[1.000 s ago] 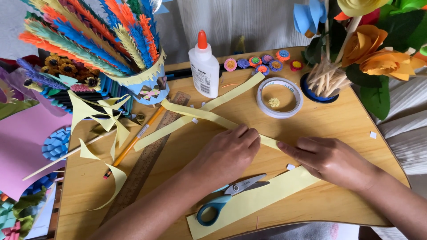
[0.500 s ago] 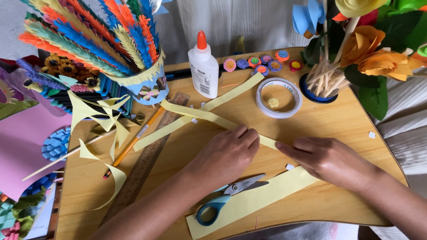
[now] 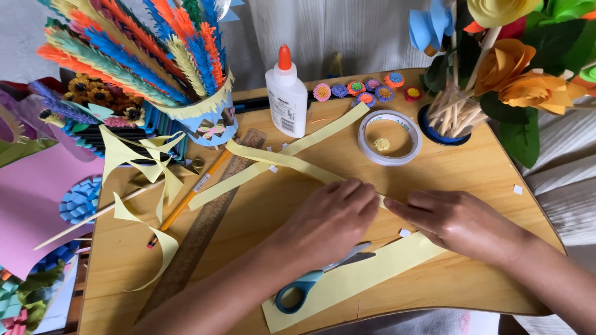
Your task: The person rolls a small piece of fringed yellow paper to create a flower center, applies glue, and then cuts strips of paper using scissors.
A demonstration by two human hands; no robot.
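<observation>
Your left hand [image 3: 332, 217] lies flat on a long pale yellow paper strip [image 3: 279, 160], with its fingers bent and pressing down on the paper. Your right hand [image 3: 459, 220] is just beside it, fingers pointing at the same spot and touching the strip's edge; it is not wrapped around anything. The strip runs from near the ruler [image 3: 205, 226] across the wooden table [image 3: 472, 167] and ends under your fingers. It looks like you are folding or creasing the strip right where your two hands meet. To go on, you would need to keep one hand holding the paper still while the other hand bends it neatly. The blue-handled scissors [image 3: 310, 282] lie just under your left wrist, on a wider yellow paper piece [image 3: 372, 273], so they sit close to your arm and could get bumped. A second yellow strip [image 3: 329, 129] crosses the first one near the white glue bottle [image 3: 287, 99]. A roll of tape [image 3: 389, 138] sits just behind your hands, and a pencil [image 3: 192, 189] lies next to the ruler. Tiny paper scraps are dotted around. Paper flowers [image 3: 515, 74] stand at the far right, well away.
</observation>
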